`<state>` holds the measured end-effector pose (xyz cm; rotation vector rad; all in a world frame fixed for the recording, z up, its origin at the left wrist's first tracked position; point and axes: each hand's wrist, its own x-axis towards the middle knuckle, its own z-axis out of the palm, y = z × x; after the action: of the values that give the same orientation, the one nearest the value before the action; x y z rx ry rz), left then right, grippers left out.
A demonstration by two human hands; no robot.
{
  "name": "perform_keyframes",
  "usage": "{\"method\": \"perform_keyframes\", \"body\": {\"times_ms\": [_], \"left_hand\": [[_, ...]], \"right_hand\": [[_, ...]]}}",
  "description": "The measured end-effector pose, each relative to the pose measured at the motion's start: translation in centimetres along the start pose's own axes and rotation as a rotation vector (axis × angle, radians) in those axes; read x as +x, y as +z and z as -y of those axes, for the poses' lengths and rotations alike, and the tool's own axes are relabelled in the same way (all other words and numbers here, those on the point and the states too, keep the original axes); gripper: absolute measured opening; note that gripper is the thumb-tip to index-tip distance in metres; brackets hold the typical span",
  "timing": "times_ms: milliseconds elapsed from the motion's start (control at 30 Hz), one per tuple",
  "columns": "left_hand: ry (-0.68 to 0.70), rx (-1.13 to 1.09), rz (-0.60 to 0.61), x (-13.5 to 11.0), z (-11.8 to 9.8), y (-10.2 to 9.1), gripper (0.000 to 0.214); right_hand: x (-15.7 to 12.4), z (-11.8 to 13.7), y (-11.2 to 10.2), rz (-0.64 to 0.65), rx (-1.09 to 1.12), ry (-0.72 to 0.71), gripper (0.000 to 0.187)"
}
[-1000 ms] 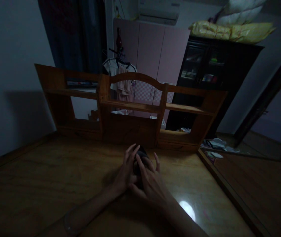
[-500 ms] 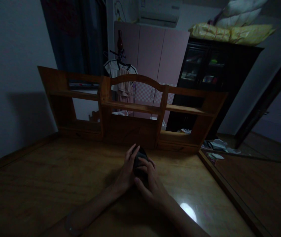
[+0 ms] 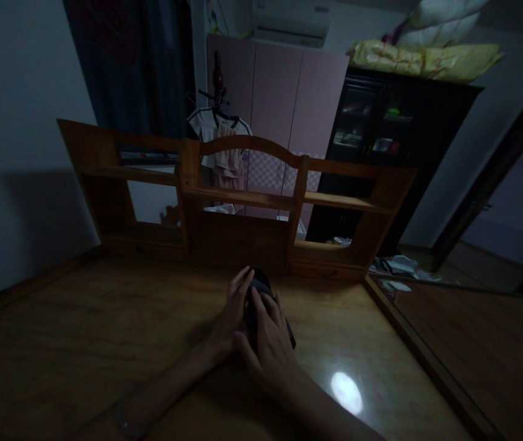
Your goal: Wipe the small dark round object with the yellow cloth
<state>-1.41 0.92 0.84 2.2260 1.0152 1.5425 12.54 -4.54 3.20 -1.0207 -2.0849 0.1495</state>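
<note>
Near desk's far edge, head view: one dark object [image 3: 258,285] gripped by both hands, left hand [image 3: 230,313] cupping its left side, right hand [image 3: 268,344] curled over top, hiding most of it. Just behind, one wooden shelf unit [image 3: 238,205] on wooden desk [image 3: 82,343]; one light glare [image 3: 346,392] near right wrist. Farther back, one pink wardrobe [image 3: 289,104], one dark cabinet [image 3: 381,128].

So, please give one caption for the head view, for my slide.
Left hand and right hand hold a small dark object on a wooden desk before a shelf unit.
</note>
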Motion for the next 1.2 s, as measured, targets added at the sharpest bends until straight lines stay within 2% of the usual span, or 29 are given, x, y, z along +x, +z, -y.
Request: {"method": "perform_keyframes", "body": {"times_ms": [133,167,333,400,500,600,667,767,867,1033,1200], "left_hand": [[0.031,0.031,0.044,0.0,0.8,0.1,0.1],[0.026,0.029,0.064,0.0,0.9,0.1,0.102],[-0.069,0.053,0.107,-0.1,0.3,-0.1,0.088],[-0.078,0.058,0.112,-0.1,0.2,-0.1,0.089],[-0.017,0.021,0.147,-0.3,0.5,0.2,0.085],[0.019,0.021,0.169,-0.3,0.9,0.5,0.088],[0.003,0.045,0.169,-0.3,1.0,0.5,0.095],[-0.025,0.062,0.185,-0.3,0.8,0.3,0.101],[-0.057,0.07,0.205,-0.3,0.6,0.1,0.102],[-0.081,0.084,0.167,-0.1,0.5,0.1,0.099],[-0.105,0.142,0.045,0.1,0.5,0.6,0.101]], "right_hand": [[-0.5,-1.0,0.3,0.071,0.134,0.022,0.072],[-0.5,-1.3,0.3,0.076,0.169,0.036,0.071],[-0.3,-1.9,0.1,0.07,0.363,0.162,0.061],[0.0,-1.7,-0.2,0.052,0.317,0.156,0.055],[0.4,-1.1,-0.4,0.033,0.082,0.077,0.053],[0.3,-0.5,-0.2,0.037,-0.08,0.016,0.068],[0.1,-0.2,-0.1,0.047,-0.079,0.008,0.077],[-0.3,-0.3,0.1,0.056,0.022,0.04,0.084],[-0.7,-1.0,0.5,0.065,0.192,0.11,0.083],[-0.1,-2.7,1.0,0.102,0.601,0.271,0.071],[0.7,-3.4,0.6,0.113,0.669,0.299,0.052]]}}
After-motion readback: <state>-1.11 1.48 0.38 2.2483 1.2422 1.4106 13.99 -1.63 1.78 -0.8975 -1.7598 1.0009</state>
